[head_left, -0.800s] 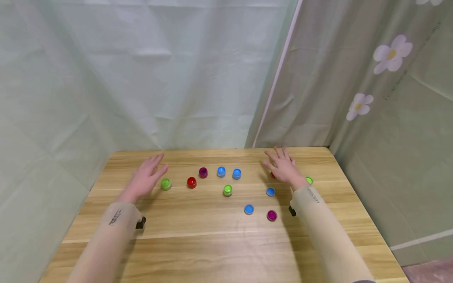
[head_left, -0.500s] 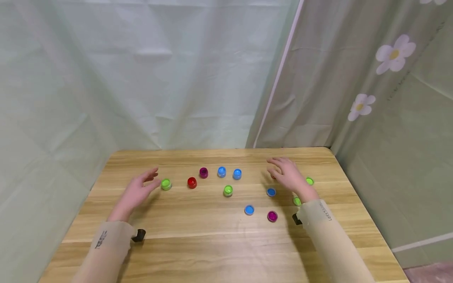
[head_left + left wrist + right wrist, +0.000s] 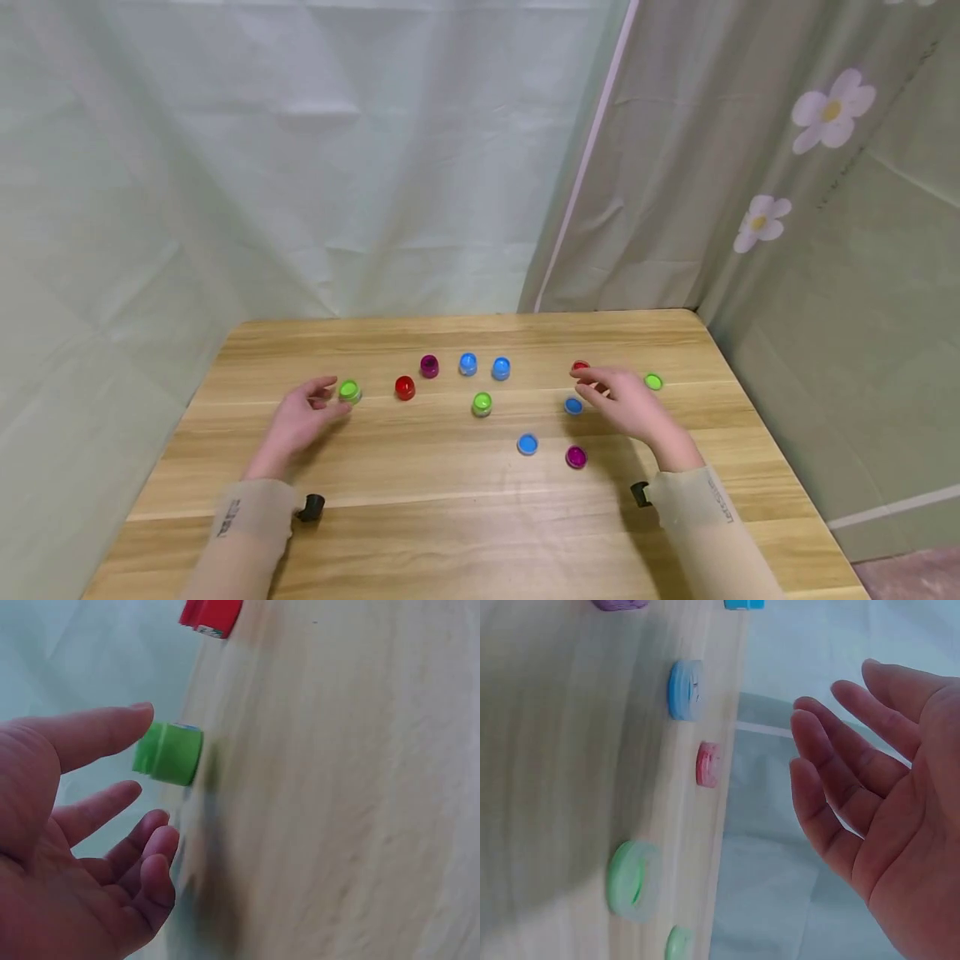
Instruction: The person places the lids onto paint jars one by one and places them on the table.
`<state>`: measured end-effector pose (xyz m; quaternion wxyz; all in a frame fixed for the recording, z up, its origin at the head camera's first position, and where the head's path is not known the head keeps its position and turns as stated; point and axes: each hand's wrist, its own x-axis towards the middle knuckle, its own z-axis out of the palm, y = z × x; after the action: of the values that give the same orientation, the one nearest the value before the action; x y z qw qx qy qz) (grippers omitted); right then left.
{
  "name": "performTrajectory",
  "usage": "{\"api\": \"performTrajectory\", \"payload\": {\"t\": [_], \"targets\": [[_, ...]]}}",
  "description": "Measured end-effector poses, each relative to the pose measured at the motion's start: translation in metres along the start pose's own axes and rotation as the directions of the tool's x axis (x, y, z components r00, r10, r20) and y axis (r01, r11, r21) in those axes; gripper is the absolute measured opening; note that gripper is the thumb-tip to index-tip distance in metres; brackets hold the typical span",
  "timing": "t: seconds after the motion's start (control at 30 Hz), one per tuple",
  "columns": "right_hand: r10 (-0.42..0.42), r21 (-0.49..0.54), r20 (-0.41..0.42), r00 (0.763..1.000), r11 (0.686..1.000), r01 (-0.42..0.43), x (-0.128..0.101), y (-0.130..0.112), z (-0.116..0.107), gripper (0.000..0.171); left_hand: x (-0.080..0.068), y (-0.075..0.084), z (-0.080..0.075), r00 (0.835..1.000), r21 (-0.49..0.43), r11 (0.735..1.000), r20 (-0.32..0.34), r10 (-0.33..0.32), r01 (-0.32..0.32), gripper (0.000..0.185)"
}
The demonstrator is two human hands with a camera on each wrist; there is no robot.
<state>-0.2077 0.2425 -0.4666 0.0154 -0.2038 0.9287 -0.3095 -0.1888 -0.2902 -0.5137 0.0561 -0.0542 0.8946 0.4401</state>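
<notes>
Both hands hang just above the tabletop (image 3: 450, 533) with fingers loose and spread, holding nothing: the left hand (image 3: 303, 417) has its thumb and fingertips right beside the green cap (image 3: 348, 390), almost touching it but not yet closed round it, and the right hand (image 3: 626, 404) hovers with its fingertips near the red cap (image 3: 580, 366) and the blue lid (image 3: 573, 406). Compared with a moment ago, both hands have drawn back toward the person and dropped lower; the left one, which was stretched flat past the green cap, now curls in toward it, and the right one has uncovered the red cap it was hiding. To me that looks like a reach settling on the green cap, with no grasp made so far. Further out, another red cap (image 3: 405, 387), a purple one (image 3: 429, 366), two blue ones (image 3: 468, 363) and a second green one (image 3: 482, 404) sit along the middle, with a blue lid (image 3: 527, 444), a magenta lid (image 3: 575, 457) and a green lid (image 3: 653, 382) toward the right. The tabletop is pale wood; pale green cloth hangs behind, and a flowered curtain (image 3: 825, 208) closes the right side.
</notes>
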Motion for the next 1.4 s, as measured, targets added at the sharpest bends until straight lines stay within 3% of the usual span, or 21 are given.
{"api": "performTrajectory", "payload": {"t": [0.2, 0.57, 0.73, 1.03, 1.2, 1.4], "targets": [[0.046, 0.008, -0.015, 0.999, 0.999, -0.045, -0.013, 0.005, 0.002, 0.035, 0.007, -0.005, 0.012, 0.999, -0.015, 0.999, -0.022, -0.046, 0.046, 0.074], [0.098, 0.044, -0.025, 0.995, 0.994, -0.097, -0.029, 0.01, 0.003, 0.037, 0.01, -0.002, 0.023, 0.993, 0.077, 0.995, -0.11, -0.048, 0.057, 0.065], [0.095, 0.062, -0.054, 0.994, 0.994, -0.091, -0.031, 0.011, -0.002, 0.037, 0.011, -0.002, 0.026, 0.99, 0.065, 0.997, -0.14, -0.031, 0.041, 0.061], [0.159, 0.082, -0.094, 0.983, 0.985, -0.151, -0.045, 0.022, -0.019, 0.04, -0.007, 0.005, 0.024, 0.957, -0.162, 0.987, -0.286, -0.05, 0.003, 0.052], [0.202, 0.097, -0.117, 0.972, 0.977, -0.192, -0.055, 0.032, -0.026, 0.042, -0.022, 0.027, 0.028, 0.948, -0.313, 0.947, -0.316, -0.035, -0.069, 0.047], [0.242, 0.093, -0.134, 0.961, 0.969, -0.231, -0.064, 0.038, -0.029, 0.045, -0.035, 0.046, 0.04, 0.941, -0.426, 0.877, -0.328, 0.078, -0.221, 0.046]]}}
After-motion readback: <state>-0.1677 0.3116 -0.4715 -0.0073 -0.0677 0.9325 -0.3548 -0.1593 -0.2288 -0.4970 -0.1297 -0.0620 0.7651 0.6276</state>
